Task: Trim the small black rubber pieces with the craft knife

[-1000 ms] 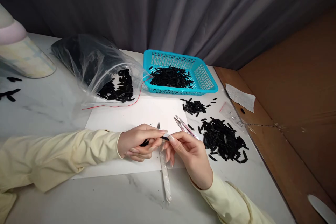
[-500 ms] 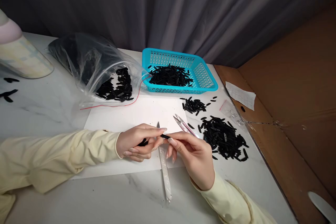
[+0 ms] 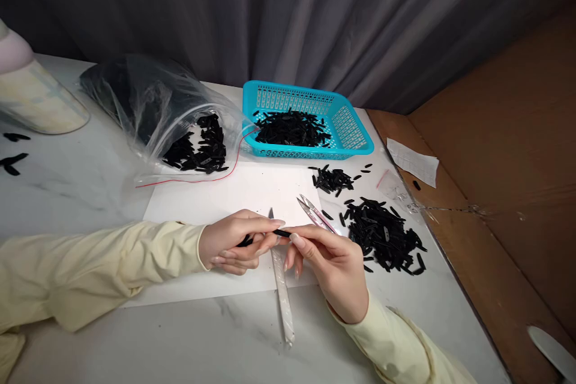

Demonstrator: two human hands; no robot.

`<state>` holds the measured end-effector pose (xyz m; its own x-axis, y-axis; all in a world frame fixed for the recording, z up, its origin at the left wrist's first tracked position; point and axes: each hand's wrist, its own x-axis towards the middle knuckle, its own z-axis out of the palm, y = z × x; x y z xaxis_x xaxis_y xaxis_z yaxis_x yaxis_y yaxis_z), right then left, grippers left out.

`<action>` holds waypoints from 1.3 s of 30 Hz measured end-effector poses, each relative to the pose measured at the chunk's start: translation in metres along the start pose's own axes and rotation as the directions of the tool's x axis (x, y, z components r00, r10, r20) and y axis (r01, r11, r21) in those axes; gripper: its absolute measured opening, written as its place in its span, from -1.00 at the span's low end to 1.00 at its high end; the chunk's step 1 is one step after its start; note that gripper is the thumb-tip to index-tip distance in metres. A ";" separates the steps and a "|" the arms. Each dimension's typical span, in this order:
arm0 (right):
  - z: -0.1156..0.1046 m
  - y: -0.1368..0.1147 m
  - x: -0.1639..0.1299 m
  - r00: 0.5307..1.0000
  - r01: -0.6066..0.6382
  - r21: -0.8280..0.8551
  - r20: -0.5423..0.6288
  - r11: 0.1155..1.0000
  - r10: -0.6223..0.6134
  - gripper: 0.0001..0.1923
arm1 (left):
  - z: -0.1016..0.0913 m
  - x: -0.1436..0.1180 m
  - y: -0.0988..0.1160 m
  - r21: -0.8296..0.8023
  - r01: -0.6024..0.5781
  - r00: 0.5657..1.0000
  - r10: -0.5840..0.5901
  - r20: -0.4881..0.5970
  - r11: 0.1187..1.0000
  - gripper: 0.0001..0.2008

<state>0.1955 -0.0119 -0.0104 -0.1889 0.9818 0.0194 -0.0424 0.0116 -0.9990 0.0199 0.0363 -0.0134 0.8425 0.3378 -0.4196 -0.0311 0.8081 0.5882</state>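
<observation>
Between the fingertips of both hands is a small, slim black piece [image 3: 282,233], its exact kind unclear. My left hand [image 3: 236,243] pinches its left end and keeps more black pieces [image 3: 245,241] curled in the palm. My right hand [image 3: 335,264] grips the other end between thumb and forefinger. Below the hands lies a craft knife [image 3: 282,303] with a pale wrapped handle, its blade pointing away from me over a white paper sheet [image 3: 189,276]. Thread snips [image 3: 312,211] with pink handles rest just beyond my right hand.
A blue basket [image 3: 355,147] holds many black pieces. Left of it, an open clear zip bag [image 3: 157,114] spills similar ones. A large pile [image 3: 382,234] and a smaller pile [image 3: 333,179] sit on the right. A tumbler [image 3: 40,93] stands far left; cardboard [image 3: 504,150] borders the right edge.
Both hands stay almost in place, still holding the black piece; my left fingertips have shifted slightly and more of the piece shows. The view has moved a little.
</observation>
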 end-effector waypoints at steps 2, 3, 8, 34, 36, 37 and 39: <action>0.000 0.000 0.000 1.000 -0.005 0.015 0.006 1.000 0.005 -0.86 | 0.000 0.000 0.000 0.000 -0.005 1.000 0.005 -0.001 1.000 -0.57; 0.000 0.000 0.001 1.000 -0.011 0.021 0.007 1.000 0.011 -0.86 | 0.000 0.000 0.000 0.001 -0.011 1.000 0.011 0.002 1.000 -0.58; -0.001 -0.001 0.002 0.999 -0.044 0.062 0.010 0.997 0.044 -0.88 | 0.000 0.000 0.000 0.007 -0.053 0.999 0.053 0.001 0.999 -0.63; 0.001 -0.002 0.004 0.993 -0.095 0.256 0.087 0.962 0.075 -0.88 | 0.000 0.000 -0.001 0.019 -0.073 0.997 0.072 0.036 0.997 -0.70; 0.000 -0.002 0.004 0.993 -0.097 0.250 0.083 0.963 0.079 -0.89 | 0.001 -0.001 -0.001 0.021 -0.078 0.996 0.077 0.040 0.997 -0.70; 0.000 -0.002 0.003 0.994 -0.097 0.246 0.079 0.964 0.080 -0.89 | 0.001 -0.001 -0.001 0.019 -0.081 0.996 0.080 0.041 0.997 -0.70; 0.000 -0.002 0.003 0.994 -0.099 0.242 0.072 0.965 0.084 -0.87 | 0.001 -0.001 -0.001 0.014 -0.081 0.996 0.081 0.040 0.997 -0.70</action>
<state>0.1946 -0.0092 -0.0085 -0.2615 0.9632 -0.0623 -0.2593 -0.1323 -0.9567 0.0198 0.0343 -0.0129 0.8582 0.3823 -0.3425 -0.0923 0.7713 0.6298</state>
